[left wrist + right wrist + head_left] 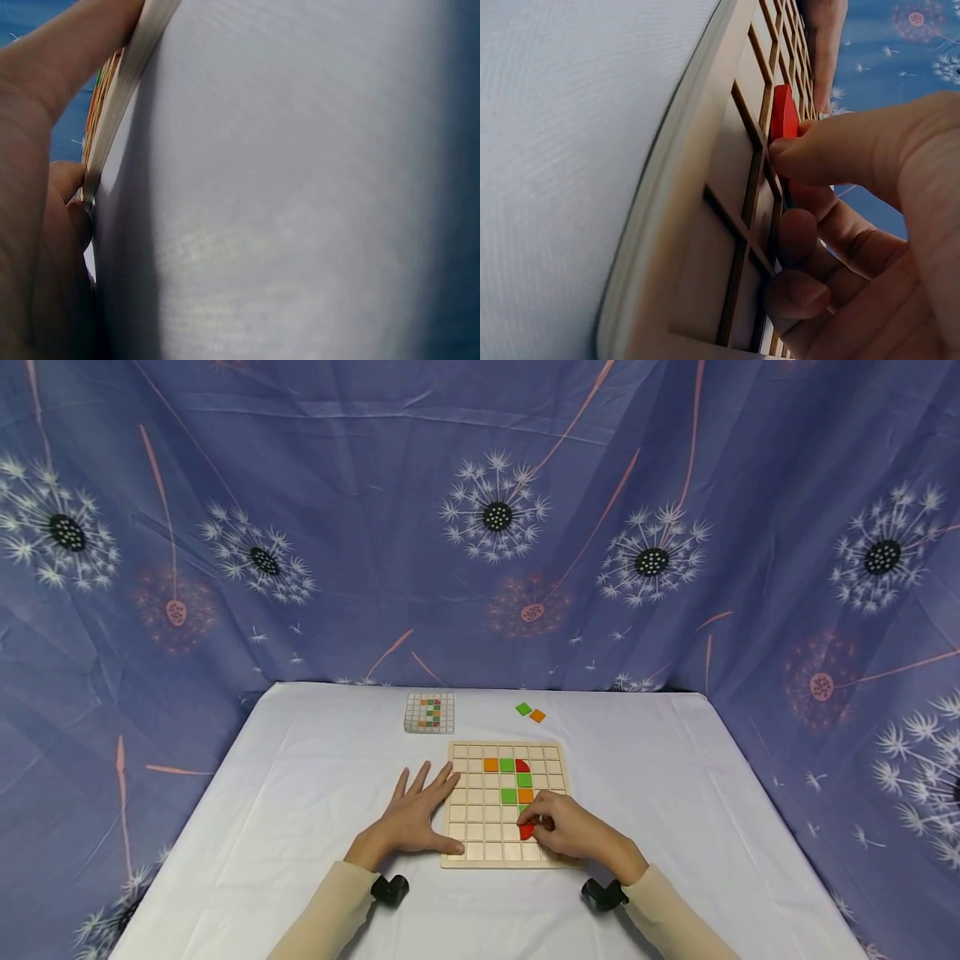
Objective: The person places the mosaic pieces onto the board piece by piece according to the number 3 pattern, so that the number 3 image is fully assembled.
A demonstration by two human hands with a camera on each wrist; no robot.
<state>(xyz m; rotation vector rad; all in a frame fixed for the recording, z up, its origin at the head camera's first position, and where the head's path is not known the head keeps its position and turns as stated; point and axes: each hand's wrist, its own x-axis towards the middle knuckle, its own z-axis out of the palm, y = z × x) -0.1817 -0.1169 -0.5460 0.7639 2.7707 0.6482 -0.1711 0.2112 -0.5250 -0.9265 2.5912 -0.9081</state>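
A square wooden grid board (pixel 480 863) lies on the white table. My left hand (pixel 416 817) rests with fingers spread at the board's left edge, thumb and fingertips touching its rim. Over the lower right cells, my right hand (pixel 573 827) pinches a red rounded tile (pixel 527 832) between thumb and fingers; the right wrist view shows this red tile (pixel 783 112) tilted up from the grid. Other tiles sit in the cells: an orange square (pixel 491 765), green squares (pixel 507 765), a red quarter-round tile (pixel 522 766) and another orange square (pixel 525 796). A green tile above the held one is partly hidden.
Behind the board, to the left, a small pattern card (pixel 430 713) shows a grid with coloured cells. A loose green tile (pixel 523 709) and a loose orange tile (pixel 537 716) lie behind the board. A blue dandelion-print curtain (pixel 360 527) surrounds the table's back and sides.
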